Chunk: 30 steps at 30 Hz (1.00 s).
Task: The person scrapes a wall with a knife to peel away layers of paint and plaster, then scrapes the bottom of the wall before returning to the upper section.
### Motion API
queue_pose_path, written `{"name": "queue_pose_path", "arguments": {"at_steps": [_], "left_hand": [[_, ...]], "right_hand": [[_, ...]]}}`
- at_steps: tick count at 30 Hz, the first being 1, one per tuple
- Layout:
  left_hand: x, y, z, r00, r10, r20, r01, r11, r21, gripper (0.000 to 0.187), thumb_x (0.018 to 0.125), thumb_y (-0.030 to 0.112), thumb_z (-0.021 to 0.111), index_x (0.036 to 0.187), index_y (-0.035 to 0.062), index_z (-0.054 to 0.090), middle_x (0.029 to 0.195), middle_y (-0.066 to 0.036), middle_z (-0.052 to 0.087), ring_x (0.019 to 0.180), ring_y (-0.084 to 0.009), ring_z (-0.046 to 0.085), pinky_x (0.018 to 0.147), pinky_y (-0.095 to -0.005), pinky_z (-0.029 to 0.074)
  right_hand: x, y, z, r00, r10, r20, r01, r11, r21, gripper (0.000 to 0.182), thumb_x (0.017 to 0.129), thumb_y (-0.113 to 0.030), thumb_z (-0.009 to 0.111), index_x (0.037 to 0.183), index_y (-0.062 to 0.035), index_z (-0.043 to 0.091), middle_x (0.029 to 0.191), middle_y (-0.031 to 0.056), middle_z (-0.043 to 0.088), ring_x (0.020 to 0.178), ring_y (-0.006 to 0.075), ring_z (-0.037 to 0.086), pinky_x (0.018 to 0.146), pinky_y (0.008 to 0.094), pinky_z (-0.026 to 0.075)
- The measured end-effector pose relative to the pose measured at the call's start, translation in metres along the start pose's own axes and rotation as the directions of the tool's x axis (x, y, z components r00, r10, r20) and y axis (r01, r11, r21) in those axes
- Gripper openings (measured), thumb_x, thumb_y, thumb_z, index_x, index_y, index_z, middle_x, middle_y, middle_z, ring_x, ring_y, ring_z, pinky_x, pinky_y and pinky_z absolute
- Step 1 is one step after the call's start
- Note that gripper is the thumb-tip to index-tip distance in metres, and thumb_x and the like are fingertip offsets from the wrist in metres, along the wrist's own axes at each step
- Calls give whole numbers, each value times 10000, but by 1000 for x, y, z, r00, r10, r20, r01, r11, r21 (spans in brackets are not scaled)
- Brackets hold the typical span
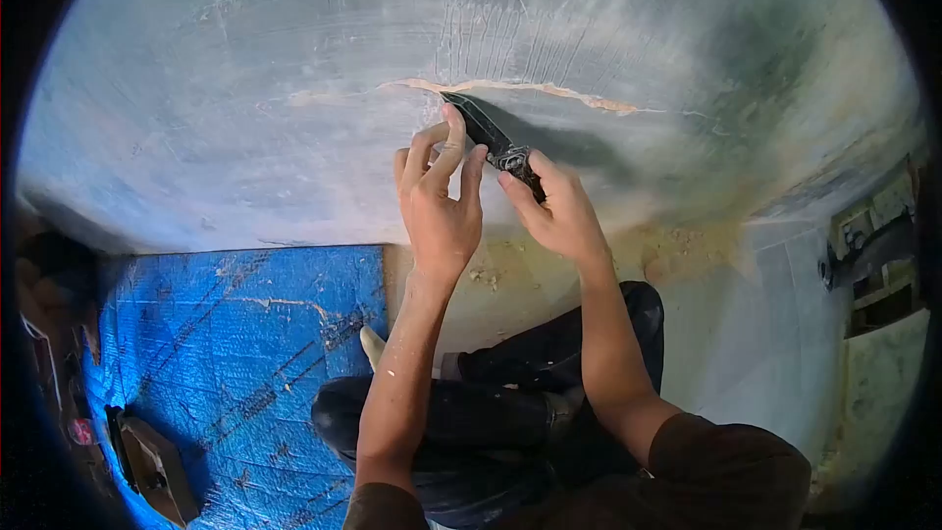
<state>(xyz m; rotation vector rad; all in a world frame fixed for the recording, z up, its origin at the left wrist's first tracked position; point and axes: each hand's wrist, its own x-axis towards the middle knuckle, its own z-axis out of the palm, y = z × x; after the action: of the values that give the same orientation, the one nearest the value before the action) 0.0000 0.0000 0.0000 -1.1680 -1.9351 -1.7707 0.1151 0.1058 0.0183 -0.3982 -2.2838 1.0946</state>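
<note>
A black tool (481, 126) with a long flat body slants up to the left, its tip at a cracked groove (545, 89) in the grey plastered wall (294, 157). It looks like a cutter or scraper; the exact kind cannot be made out. My right hand (557, 211) grips its lower end, thumb and fingers closed around the dark handle. With thumb and index finger my left hand (442, 182) holds the tool's upper part near the tip, the other fingers curled. Pale, ragged material shows along the groove, and thin vertical scratches run above it.
A blue tarp-like sheet (226, 334) covers the floor at left, with an open brown box (157, 466) on it. Crumbs of debris (486, 278) lie at the wall's foot. My crossed legs (491, 422) are below. Dark objects (873, 245) stand at far right.
</note>
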Motion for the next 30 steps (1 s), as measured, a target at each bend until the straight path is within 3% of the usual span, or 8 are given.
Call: {"name": "queue_pose_path", "arguments": {"at_steps": [2, 11, 14, 20, 26, 30], "left_hand": [[1, 1, -1, 999, 36, 9, -36, 999, 36, 528, 871, 62, 716, 1381, 50, 582, 1123, -81, 625, 860, -245, 479, 884, -387, 391], [-2, -2, 3, 993, 116, 5, -115, 978, 174, 547, 886, 58, 694, 1413, 52, 548, 1143, -93, 608, 906, -260, 470, 906, -391, 383], [-7, -8, 14, 993, 102, -62, -97, 992, 81, 572, 890, 38, 680, 1439, 57, 520, 1159, -99, 604, 908, -263, 470, 898, -384, 392], [-13, -11, 20, 990, 134, -48, -129, 987, 94, 590, 904, 9, 649, 1467, 36, 476, 1204, -140, 598, 1004, -290, 507, 913, -389, 424], [-13, -5, 17, 992, 122, 4, -121, 977, 175, 582, 919, 19, 623, 1477, 32, 460, 1115, -126, 574, 991, -258, 483, 926, -368, 356], [-6, -3, 11, 985, 163, 54, -169, 973, 159, 597, 916, 26, 614, 1484, 6, 432, 1045, -122, 569, 949, -252, 466, 870, -374, 319]], "right_hand": [[3, -1, -2, 999, -33, -14, 33, 999, -14, 261, 955, -180, 649, 870, 24, 510, 615, 153, 530, 511, 185, 427, 493, 352, 374], [8, 10, -6, 997, -71, 23, 72, 997, -36, 271, 962, -197, 641, 876, 24, 510, 619, 178, 534, 498, 242, 423, 498, 375, 386], [8, 13, -5, 996, -75, 41, 77, 996, -36, 296, 978, -234, 625, 898, 32, 524, 624, 184, 541, 490, 272, 433, 500, 384, 390], [11, 3, -10, 1000, -13, 9, 14, 993, -119, 344, 990, -285, 602, 908, 48, 586, 647, 218, 578, 511, 344, 529, 512, 390, 413], [14, 7, -9, 997, -49, -54, 35, 974, -226, 400, 980, -333, 609, 814, 31, 596, 596, 228, 569, 506, 388, 578, 485, 417, 417], [18, 4, -9, 995, -51, -85, 26, 963, -267, 449, 975, -379, 608, 772, 21, 589, 572, 231, 554, 491, 393, 571, 473, 430, 412]]}}
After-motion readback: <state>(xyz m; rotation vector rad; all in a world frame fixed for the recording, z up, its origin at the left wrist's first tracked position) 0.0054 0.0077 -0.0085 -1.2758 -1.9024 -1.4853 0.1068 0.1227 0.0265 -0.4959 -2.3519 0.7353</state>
